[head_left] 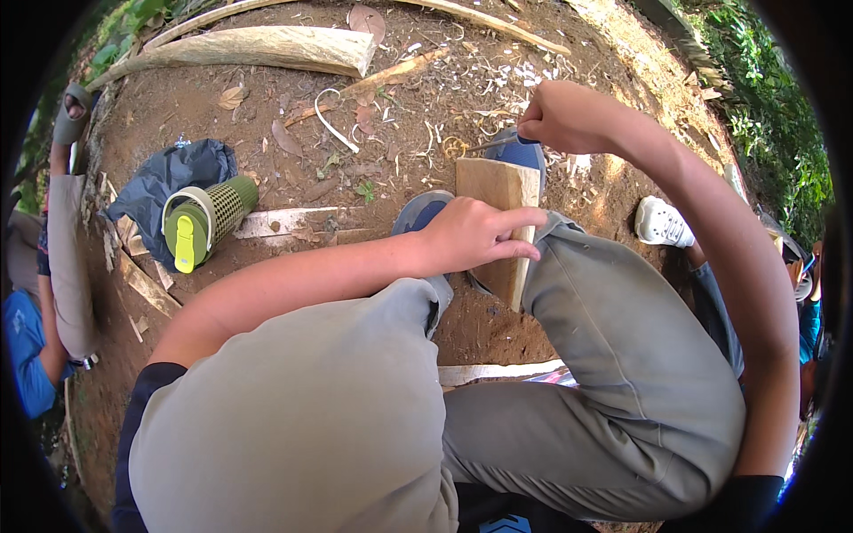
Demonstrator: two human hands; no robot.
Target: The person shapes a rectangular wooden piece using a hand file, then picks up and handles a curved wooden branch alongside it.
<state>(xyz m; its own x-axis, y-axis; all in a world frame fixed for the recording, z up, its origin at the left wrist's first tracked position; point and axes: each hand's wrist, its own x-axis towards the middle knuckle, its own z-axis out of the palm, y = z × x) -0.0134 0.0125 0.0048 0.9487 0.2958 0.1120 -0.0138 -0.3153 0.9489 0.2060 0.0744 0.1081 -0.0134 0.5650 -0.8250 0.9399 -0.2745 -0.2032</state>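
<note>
Between my knees stands a pale wooden block [494,180], tilted, its lower end near my trouser leg. My left hand [471,234] is closed on it, the fingers over its near face and the thumb at its right edge. Beyond the block's far end, my right hand [560,117] is closed in a fist round the dark handle of a knife [494,143]. The knife's thin, narrow blade points left, just above the block's top edge. Whether the blade touches the wood I cannot tell. My blue-and-grey shoes [520,153] are partly hidden behind the block and my hand.
To the left, a green bottle [233,202] lies on a dark plastic bag [160,182]. A long piece of split wood [258,49] lies at the far left. Pale shavings [524,71] litter the soil. Other people sit at both sides; a white clog [662,222] shows at right.
</note>
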